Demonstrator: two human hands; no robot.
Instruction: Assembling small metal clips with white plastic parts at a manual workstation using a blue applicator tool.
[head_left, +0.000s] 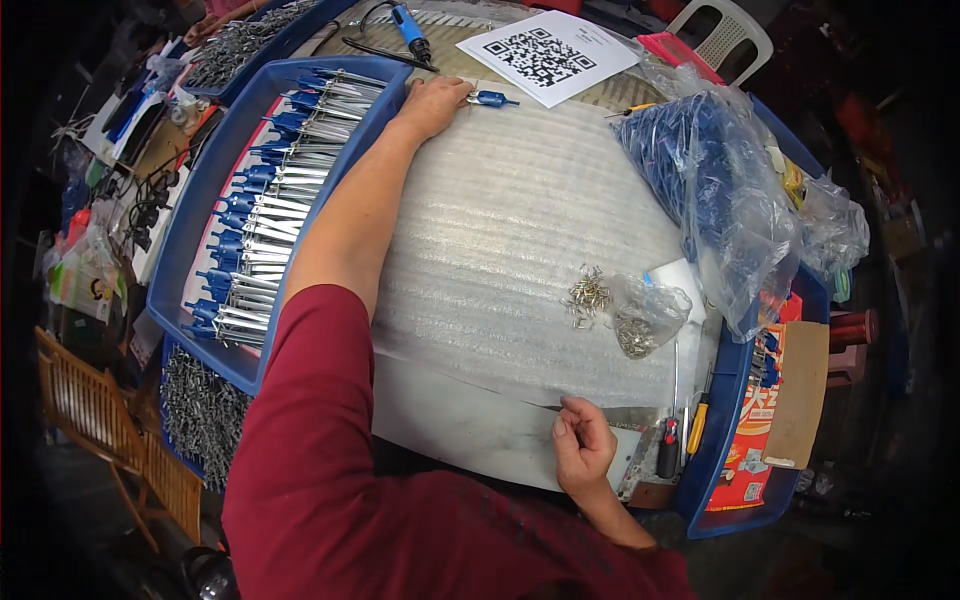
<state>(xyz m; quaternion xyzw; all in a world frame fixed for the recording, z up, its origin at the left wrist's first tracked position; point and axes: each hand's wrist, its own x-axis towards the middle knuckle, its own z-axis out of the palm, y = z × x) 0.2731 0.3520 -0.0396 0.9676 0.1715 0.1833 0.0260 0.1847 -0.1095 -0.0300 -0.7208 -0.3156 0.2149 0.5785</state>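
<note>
My left arm reaches to the far side of the work table, where my left hand (pixel 437 105) is closed at the metal end of a blue plastic part (pixel 493 99). The blue end sticks out to the right of the fingertips. Near the front edge of the table my right hand (pixel 585 445) has its fingers curled in and the thumb against them; whether anything small is between them is hidden. Beyond the right hand, a heap of small brass-coloured screws (pixel 588 297) lies on the white foam sheet (pixel 480 240), beside a clear bag (pixel 645 320) of similar pieces.
A blue tray (pixel 275 75) of metal rods with blue ends stands at the left. A bag of blue parts (pixel 690 160) sits far right. Screwdrivers (pixel 669 450) lie beside another blue tray (pixel 720 480). A blue electric screwdriver (pixel 411 32) and a printed sheet (pixel 545 58) are at the back.
</note>
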